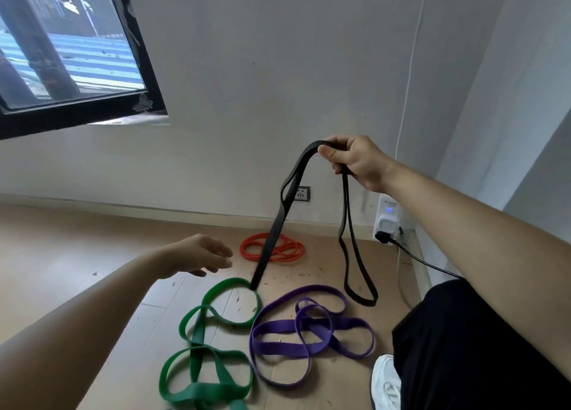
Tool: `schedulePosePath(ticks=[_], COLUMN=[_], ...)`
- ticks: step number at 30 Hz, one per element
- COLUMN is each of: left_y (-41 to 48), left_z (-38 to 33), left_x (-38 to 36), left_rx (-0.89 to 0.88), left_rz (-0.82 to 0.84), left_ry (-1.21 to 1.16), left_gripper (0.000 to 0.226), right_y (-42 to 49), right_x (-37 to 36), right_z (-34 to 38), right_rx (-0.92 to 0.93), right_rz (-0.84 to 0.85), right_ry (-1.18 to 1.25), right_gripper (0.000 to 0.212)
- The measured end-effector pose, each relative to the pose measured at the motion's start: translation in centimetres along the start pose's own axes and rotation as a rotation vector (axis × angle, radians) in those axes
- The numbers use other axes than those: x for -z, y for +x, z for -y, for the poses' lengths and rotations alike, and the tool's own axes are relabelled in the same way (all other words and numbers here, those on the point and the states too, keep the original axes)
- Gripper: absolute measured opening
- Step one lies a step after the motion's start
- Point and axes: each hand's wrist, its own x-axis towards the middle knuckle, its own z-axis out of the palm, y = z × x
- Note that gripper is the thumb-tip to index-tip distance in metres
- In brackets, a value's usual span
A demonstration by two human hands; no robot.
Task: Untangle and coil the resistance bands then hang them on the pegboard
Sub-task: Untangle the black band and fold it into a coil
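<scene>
My right hand is raised in front of the wall and pinches the top of a black band. Two black loops hang from it; one reaches down to the green band, the other dangles at the right near the floor. My left hand hovers open, fingers spread, left of the hanging black strand and above the floor. A green band lies twisted on the floor below it. A purple band lies tangled to its right. An orange band lies coiled near the wall. No pegboard is in view.
The wooden floor meets a white wall with a socket. A white plugged-in device with a black cable sits at the right corner. A dark-framed window is at upper left. My white shoe and black trouser leg are at lower right.
</scene>
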Motion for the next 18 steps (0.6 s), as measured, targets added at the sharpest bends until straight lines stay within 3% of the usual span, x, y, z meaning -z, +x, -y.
schedulePosePath(ticks=[7,13,15,18], left_y=[0.1,-0.4,-0.5,-0.7], left_z=[-4.1,-8.4,-9.6,-10.7], left_x=[-1.0,-2.5,-2.8,-2.9], left_rx=[-0.22,-0.448,-0.496,-0.54], left_rz=[-0.145,-0.315,-0.34,-0.397], left_ry=[-0.176,-0.376,-0.402,-0.367], left_gripper=[0.033,0.056,0.051,0.025], right_y=[-0.9,-1.4,-1.5,-1.9], right_x=[-3.0,-4.6,-5.4,-6.4], right_z=[2.1,2.7,2.6,2.4], right_rx=[0.042,0.012,0.005,-0.003], right_rz=[0.265,0.375,0.425,0.45], right_ry=[-0.276,-0.312,-0.314,-0.31], right_gripper=[0.021,0.018,0.021,0.022])
